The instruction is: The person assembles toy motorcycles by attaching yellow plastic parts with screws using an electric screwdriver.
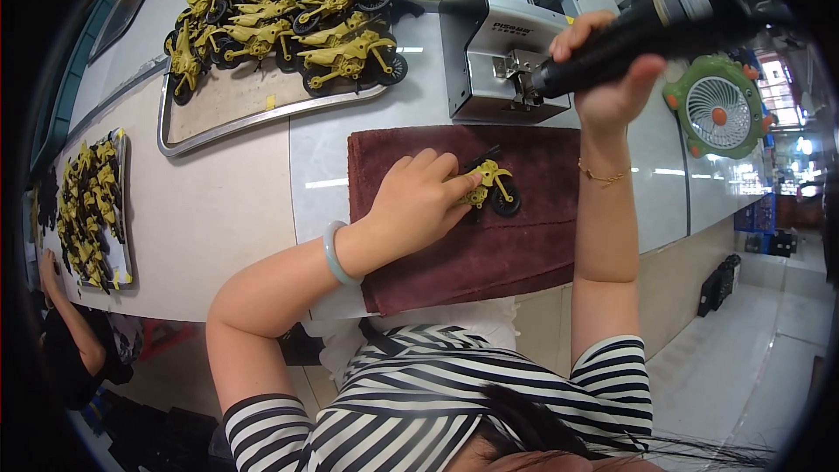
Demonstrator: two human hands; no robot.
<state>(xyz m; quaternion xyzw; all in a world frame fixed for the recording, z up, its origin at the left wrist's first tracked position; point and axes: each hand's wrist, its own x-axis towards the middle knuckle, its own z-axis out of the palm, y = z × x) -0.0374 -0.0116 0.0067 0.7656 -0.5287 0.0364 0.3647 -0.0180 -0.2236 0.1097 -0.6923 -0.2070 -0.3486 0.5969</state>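
Observation:
My left hand [415, 197] is closed on a yellow toy motorcycle [476, 197], pressing it down on a dark red cloth [419, 271]. One black wheel of the toy shows to the right of my fingers; its other end is under the hand. Raised at the upper right, my right hand [607, 79] grips a black electric screwdriver [629, 39]. The driver's tip points left, at the metal outlet of a grey screw feeder [502, 70]. Whether a screw sits on the tip I cannot make out.
A metal-rimmed tray [280, 111] at the upper left bears several yellow toy motorcycles [341, 61]. More lie piled in another tray [122, 210] at the far left, near a co-worker's hand [50, 271]. A green fan [718, 109] stands on the right.

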